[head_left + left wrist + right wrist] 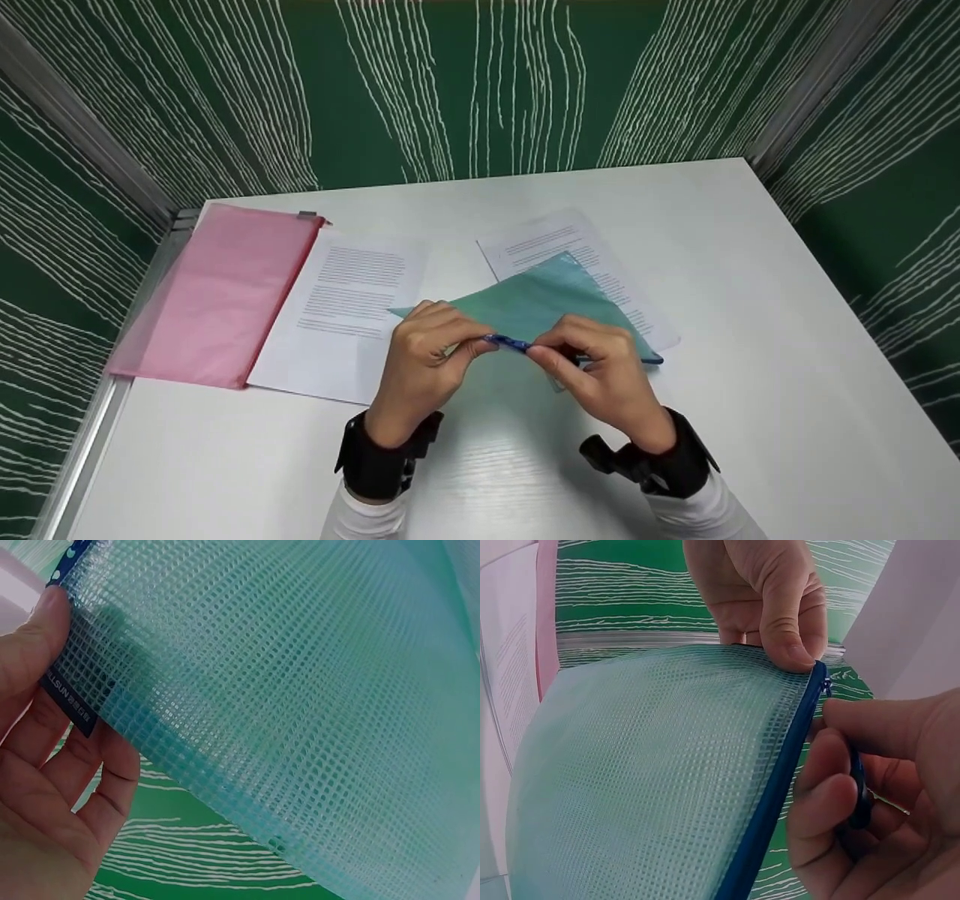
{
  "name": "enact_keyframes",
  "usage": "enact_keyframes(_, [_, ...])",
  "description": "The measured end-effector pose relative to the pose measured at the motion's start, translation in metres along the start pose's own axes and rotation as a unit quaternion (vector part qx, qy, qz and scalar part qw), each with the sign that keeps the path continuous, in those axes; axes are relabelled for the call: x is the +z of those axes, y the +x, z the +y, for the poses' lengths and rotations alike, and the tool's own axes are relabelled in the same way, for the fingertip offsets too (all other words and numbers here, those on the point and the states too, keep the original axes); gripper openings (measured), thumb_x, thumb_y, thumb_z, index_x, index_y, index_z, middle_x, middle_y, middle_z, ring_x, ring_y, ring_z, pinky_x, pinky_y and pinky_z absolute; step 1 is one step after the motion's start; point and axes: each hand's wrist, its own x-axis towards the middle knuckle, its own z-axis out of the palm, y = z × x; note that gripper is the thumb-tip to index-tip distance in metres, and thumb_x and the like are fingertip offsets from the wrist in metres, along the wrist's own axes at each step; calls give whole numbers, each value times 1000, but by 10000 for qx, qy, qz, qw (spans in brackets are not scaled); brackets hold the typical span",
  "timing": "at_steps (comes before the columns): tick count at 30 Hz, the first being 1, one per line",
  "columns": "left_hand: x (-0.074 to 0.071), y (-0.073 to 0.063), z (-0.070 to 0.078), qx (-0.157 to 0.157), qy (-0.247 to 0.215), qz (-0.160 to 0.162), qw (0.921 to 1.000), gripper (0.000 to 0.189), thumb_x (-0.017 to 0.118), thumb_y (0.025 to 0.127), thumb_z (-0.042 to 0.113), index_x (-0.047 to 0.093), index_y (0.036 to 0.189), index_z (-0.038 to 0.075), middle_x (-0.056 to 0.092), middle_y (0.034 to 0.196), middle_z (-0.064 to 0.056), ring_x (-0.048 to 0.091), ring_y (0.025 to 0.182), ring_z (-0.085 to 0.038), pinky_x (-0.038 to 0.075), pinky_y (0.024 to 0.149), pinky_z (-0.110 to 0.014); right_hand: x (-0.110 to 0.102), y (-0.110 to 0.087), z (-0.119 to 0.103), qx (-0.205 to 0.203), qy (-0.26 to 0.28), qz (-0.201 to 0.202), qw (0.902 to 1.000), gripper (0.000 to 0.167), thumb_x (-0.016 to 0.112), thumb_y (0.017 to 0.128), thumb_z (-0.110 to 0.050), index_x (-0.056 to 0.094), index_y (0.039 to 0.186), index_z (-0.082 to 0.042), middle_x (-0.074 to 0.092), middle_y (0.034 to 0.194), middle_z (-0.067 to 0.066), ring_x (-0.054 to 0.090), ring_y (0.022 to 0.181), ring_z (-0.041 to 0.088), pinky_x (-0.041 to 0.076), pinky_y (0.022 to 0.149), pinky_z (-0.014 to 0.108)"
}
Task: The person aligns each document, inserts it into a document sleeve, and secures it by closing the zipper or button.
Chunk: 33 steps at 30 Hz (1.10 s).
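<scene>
A teal mesh zipper pouch (544,296) is held up above the table, its dark blue zipper edge (776,780) towards the person. At one end of that edge my left hand (424,352) pinches the corner between thumb and fingers, beside a small dark label (69,701). My right hand (600,367) is at the same corner, thumb and fingertip pinching the pull just below the zipper slider (826,685). A dark blue strip (860,791) shows among its curled fingers. The zipper looks closed along the visible stretch.
On the white table (750,300), a pink zipper pouch (225,300) lies at the left, overlapping a printed sheet (352,292). Another printed sheet (547,232) lies behind the teal pouch, partly covered by it in the head view. Green walls (525,82) with white lines surround the table.
</scene>
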Motion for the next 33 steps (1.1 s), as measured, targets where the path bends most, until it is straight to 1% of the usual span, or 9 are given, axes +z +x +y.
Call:
enact_keyframes(7, [-3,0,0,-110,-84,123,9998,6,74,75,18,73,81,16,68,75,8,58,68,-7,42,66,-24,-1,0,2,-5,46,93,9999,26,65,73,15,66,81,-10,54,66,1,45,56,6,37,52,18])
enact_keyframes(15, [-6,0,0,-189,-65,115,9997,6,73,76,20,73,82,18,68,76,9,57,68,-6,41,68,-24,0,1,-1,-45,93,106,9999,25,65,73,16,66,80,-8,54,65,1,46,55,6,37,52,18])
enact_keyframes(22, [-7,0,-1,-246,-298,169,9991,7,73,76,18,73,83,16,68,76,6,59,70,-7,43,69,-24,-1,2,-4,15,61,94,9999,25,65,74,16,66,81,-8,54,66,1,46,55,6,37,53,18])
enact_keyframes(27, [-8,0,-1,-232,-337,216,9989,8,73,76,17,73,83,16,68,75,6,59,69,-7,42,69,-24,-1,3,-4,14,90,97,9999,25,64,74,15,67,82,-8,55,67,1,46,55,6,38,52,18])
enact_keyframes(33, [-12,0,-2,-264,-406,340,9982,8,74,75,14,74,83,16,67,74,7,57,67,-7,41,68,-24,-2,2,-3,83,164,203,9996,24,65,73,15,67,80,-7,55,66,2,47,55,6,38,51,18])
